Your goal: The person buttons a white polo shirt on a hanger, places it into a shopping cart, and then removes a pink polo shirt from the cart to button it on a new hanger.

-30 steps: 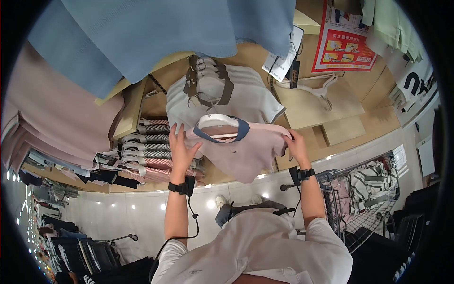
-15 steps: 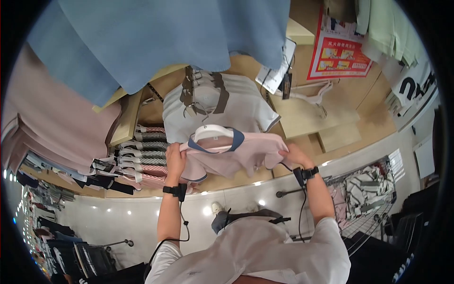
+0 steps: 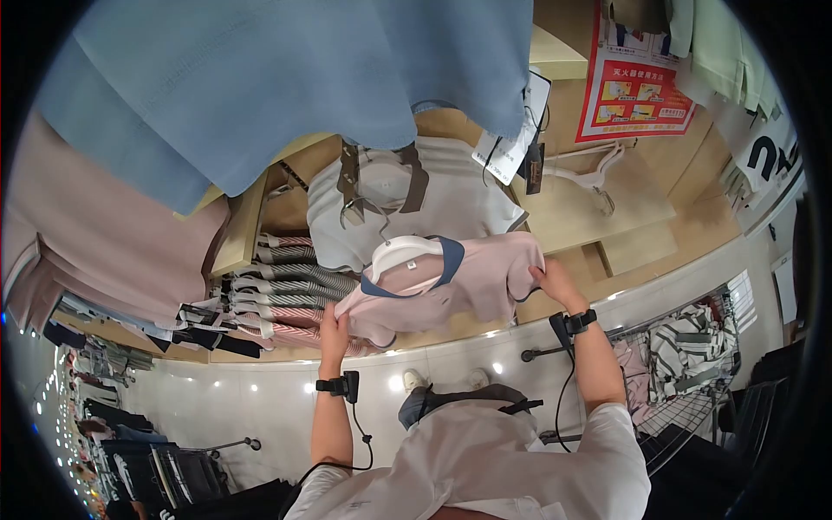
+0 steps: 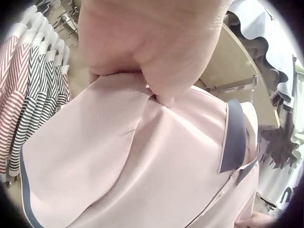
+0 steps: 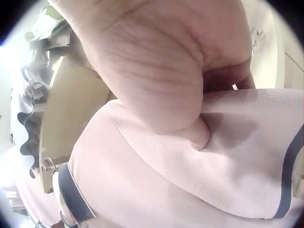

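Observation:
A pink polo shirt [image 3: 433,295] with a navy collar hangs on a white hanger [image 3: 394,253], spread between both hands. My left hand [image 3: 333,336] pinches the shirt at its left shoulder and sleeve; in the left wrist view the thumb presses into the pink cloth [image 4: 95,147]. At the other sleeve, my right hand [image 3: 557,284] pinches the fabric, its thumb on top in the right wrist view, near the navy cuff [image 5: 287,175]. The hanger's metal hook points up toward a row of pale grey shirts [image 3: 381,195] with brown collars behind.
Striped shirts on hangers [image 3: 286,290] stack at the left. Blue garments [image 3: 260,78] hang overhead, with a white price tag [image 3: 513,147] beside them. A spare white hanger [image 3: 589,178] lies against the wooden shelf [image 3: 641,221]. A wire cart [image 3: 685,381] with clothes stands at right.
The left hand went from spread fingers beside the shirt to pinching its shoulder and sleeve. The shirt is now spread wider and sits a little lower. The right hand keeps its hold on the sleeve.

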Tool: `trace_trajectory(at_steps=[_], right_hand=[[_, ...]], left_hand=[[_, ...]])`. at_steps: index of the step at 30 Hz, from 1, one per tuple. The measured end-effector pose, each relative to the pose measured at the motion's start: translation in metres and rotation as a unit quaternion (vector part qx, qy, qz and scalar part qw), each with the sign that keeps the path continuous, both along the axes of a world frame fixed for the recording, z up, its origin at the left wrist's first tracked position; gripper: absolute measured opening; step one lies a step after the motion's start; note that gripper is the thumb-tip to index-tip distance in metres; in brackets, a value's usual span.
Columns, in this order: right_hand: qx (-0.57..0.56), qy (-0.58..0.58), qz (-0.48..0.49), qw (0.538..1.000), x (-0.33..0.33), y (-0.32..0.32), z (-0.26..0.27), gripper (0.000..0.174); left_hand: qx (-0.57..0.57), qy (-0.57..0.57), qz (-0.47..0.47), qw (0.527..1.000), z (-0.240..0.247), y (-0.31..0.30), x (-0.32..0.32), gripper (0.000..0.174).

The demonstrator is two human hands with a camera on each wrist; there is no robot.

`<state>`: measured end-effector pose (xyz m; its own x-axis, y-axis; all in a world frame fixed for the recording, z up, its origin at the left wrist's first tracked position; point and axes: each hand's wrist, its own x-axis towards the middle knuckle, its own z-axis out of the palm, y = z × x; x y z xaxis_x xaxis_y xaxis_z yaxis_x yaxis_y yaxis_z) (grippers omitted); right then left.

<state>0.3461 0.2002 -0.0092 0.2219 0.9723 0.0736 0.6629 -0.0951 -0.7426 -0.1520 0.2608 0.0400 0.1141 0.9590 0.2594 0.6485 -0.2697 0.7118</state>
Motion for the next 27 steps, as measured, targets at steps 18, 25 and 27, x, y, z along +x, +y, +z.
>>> trace_trajectory(at_steps=[18,25,27], right_hand=[[-0.069,-0.076,0.000,0.995,-0.004,-0.004,0.020,0.025],[-0.111,-0.034,-0.010,0.993,-0.002,-0.003,0.021,0.021],[-0.109,-0.074,-0.003,0.991,-0.001,-0.003,0.017,0.022]], left_hand=[[0.048,-0.123,0.118,0.984,-0.037,-0.003,-0.031,0.028],[-0.055,-0.187,0.112,0.974,-0.028,-0.015,-0.035,0.037],[-0.073,-0.191,0.131,0.970,-0.025,-0.019,-0.032,0.036]])
